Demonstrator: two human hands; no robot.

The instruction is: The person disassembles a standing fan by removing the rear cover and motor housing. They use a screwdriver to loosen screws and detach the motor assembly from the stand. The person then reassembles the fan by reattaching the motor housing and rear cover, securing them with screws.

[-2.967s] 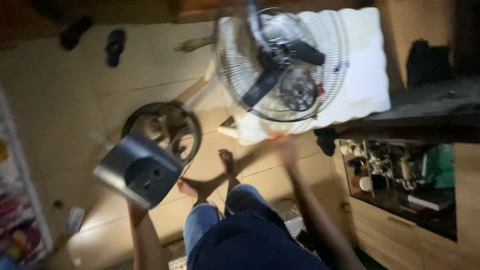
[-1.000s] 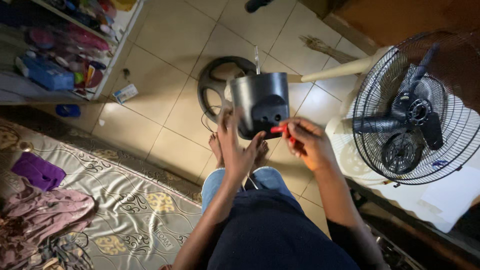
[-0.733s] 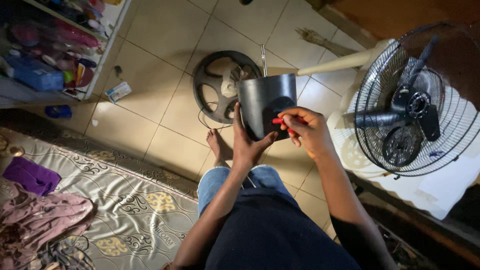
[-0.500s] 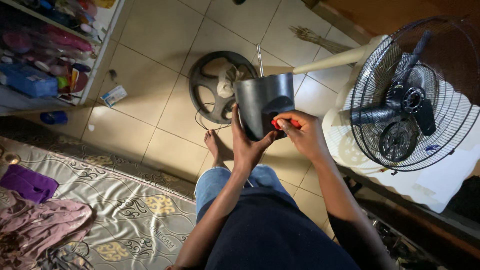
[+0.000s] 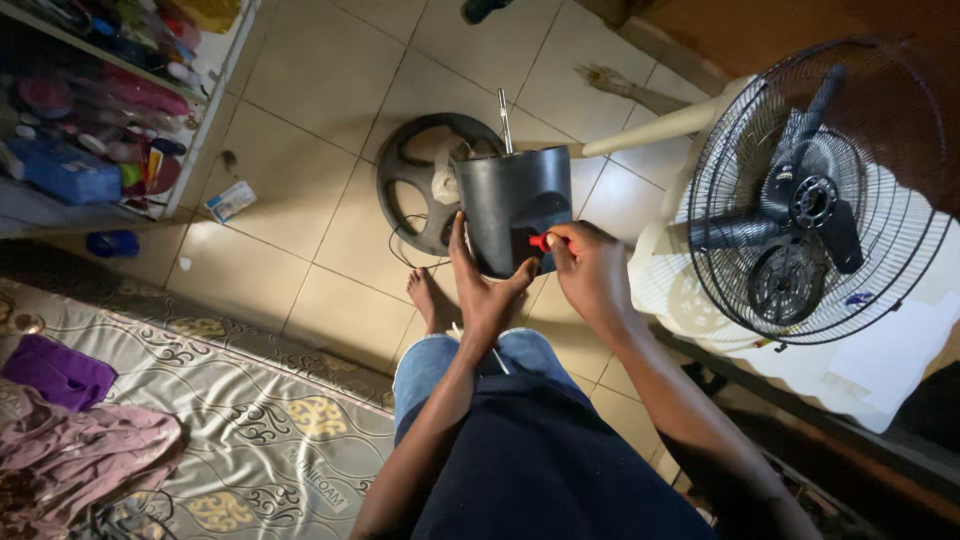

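My left hand (image 5: 487, 288) cups the underside of a dark grey plastic fan housing (image 5: 512, 196), holding it up in front of me. A thin metal rod sticks up from the housing's top edge. My right hand (image 5: 592, 273) grips a red-handled screwdriver (image 5: 541, 241) with its handle end against the housing's lower right side. Below the housing on the tiled floor lies a round black fan base (image 5: 425, 180). My bare foot (image 5: 432, 299) rests beside the base.
A black wire fan cage with blades (image 5: 815, 195) lies on a white surface at right. A pale pole (image 5: 655, 125) runs behind the housing. Shelves of clutter (image 5: 95, 110) stand at upper left. A patterned mat (image 5: 210, 420) with clothes (image 5: 80, 450) covers the lower left.
Three seconds ago my left hand held the housing out at the left and the right hand was free. Now both hands meet at the housing in the centre, with the screwdriver in the right.
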